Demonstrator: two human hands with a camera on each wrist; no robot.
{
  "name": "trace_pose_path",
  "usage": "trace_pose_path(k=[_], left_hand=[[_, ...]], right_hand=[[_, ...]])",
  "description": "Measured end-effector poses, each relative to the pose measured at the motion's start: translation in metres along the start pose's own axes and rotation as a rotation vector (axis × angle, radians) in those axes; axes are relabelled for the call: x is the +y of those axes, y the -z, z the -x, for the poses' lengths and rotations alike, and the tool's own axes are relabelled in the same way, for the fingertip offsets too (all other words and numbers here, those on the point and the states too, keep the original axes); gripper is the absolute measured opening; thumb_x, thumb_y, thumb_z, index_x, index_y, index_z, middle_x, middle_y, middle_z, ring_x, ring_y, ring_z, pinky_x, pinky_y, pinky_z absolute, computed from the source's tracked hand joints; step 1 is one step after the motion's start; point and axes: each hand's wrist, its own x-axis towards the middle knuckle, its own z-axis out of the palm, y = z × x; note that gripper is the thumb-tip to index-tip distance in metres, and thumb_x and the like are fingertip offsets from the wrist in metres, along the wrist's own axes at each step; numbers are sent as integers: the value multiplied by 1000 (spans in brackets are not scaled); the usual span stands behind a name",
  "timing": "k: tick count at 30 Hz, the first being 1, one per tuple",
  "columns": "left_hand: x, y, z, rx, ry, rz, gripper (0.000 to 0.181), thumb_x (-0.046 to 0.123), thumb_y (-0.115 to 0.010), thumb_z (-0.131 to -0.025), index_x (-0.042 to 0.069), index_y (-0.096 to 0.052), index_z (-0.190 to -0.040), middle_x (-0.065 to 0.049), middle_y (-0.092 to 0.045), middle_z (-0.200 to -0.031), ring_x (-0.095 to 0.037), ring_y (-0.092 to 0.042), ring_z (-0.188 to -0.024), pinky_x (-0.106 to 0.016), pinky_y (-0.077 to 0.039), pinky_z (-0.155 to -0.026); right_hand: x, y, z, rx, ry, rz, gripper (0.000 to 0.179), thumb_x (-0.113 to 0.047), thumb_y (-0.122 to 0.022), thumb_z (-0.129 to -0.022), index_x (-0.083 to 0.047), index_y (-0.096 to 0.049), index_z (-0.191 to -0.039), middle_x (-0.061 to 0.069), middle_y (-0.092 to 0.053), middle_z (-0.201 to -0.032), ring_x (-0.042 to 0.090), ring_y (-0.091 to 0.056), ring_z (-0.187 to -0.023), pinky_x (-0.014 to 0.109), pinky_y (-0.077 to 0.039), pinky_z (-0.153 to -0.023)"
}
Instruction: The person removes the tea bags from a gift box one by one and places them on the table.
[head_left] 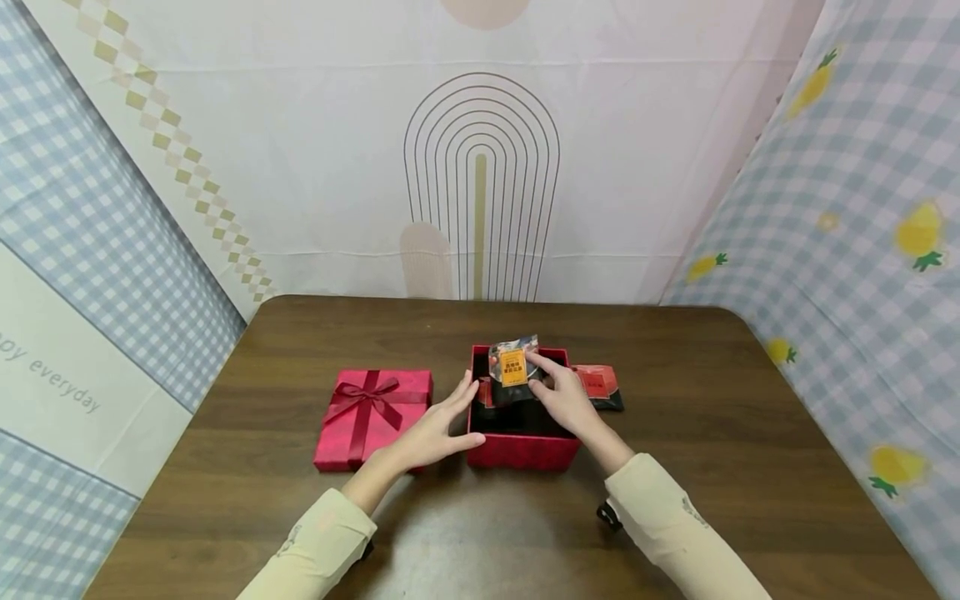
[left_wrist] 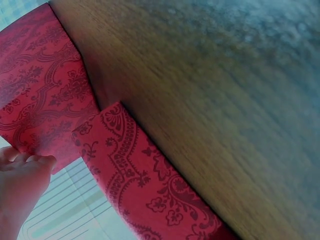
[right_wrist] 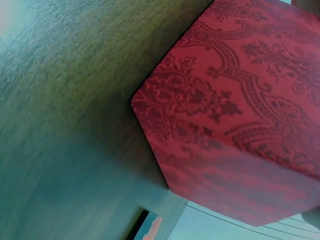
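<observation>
My right hand (head_left: 566, 402) pinches a small black snack packet (head_left: 513, 367) with an orange label, holding it over the red gift box (head_left: 522, 452). The box stands upright with its top uncovered and a black interior. Inside, at the left wall, part of another packet (head_left: 485, 395) with a red label shows. Fingers fairly straight, my left hand (head_left: 437, 427) rests at the box's left rim. In the left wrist view its fingertips lie along the edge of the patterned box (left_wrist: 42, 90). The right wrist view shows the box wall (right_wrist: 225, 105), while most of that hand is out of sight.
A red lid (head_left: 401, 414) with a dark ribbon bow lies left of the box, partly under the left forearm in the head view. Right of the box lies a black packet (head_left: 609, 399) with a red label. Everything stands on a brown wooden table (head_left: 690, 433), with curtains around it.
</observation>
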Motion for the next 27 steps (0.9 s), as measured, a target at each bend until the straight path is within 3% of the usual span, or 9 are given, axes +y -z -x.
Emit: trace_pose_path(k=[2,5,8,12,19,24,27], left_hand=[[0,0,0,0,0,-1,80,34,-62,-87,7,-16,-146,-7,-1,-153,-25,-16,-137,-45,-24,-106],[0,0,0,-1,0,2,81,36,-61,-86,9,-15,-147,-6,-1,-154,-25,-15,-137,-45,-24,-106],[-1,0,0,-2,2,3,81,38,-61,-86,12,-14,-147,-5,0,-154,-24,-14,-138,-45,-24,-107],[-1,0,0,0,0,1,81,39,-61,-86,12,-14,-147,-6,0,-154,-24,-15,-138,-46,-24,-106],[-2,0,0,4,-11,-5,80,34,-61,-87,10,-15,-147,-8,-1,-153,-25,-16,-137,-45,-24,-106],[-2,0,0,-3,-16,5,80,35,-61,-87,10,-14,-147,-9,0,-153,-26,-16,-137,-46,-25,-106],[-1,1,0,-2,-18,6,80,35,-61,-87,10,-13,-147,-9,0,-153,-25,-16,-137,-46,-24,-106]], right_hand=[[0,3,1,24,4,-9,46,-1,-54,-87,-6,-48,-132,-2,-31,-53,11,-32,-46,22,-30,-45],[1,8,3,73,9,-37,45,1,-54,-87,-5,-50,-131,4,-42,-58,11,-32,-47,22,-31,-46],[4,13,4,120,4,-78,45,4,-52,-87,-4,-50,-131,15,-59,-84,10,-41,-56,22,-37,-51],[10,18,5,173,-7,-147,43,7,-49,-86,0,-50,-129,22,-59,-106,5,-50,-67,21,-46,-59],[18,26,8,262,-33,-210,39,9,-48,-85,3,-55,-123,22,-59,-87,0,-51,-61,20,-49,-58],[23,35,10,296,-70,-257,37,8,-46,-87,5,-54,-122,22,-59,-85,1,-52,-59,20,-48,-56],[28,41,12,306,-101,-266,37,7,-45,-88,5,-52,-124,26,-59,-96,-1,-53,-64,18,-47,-56]])
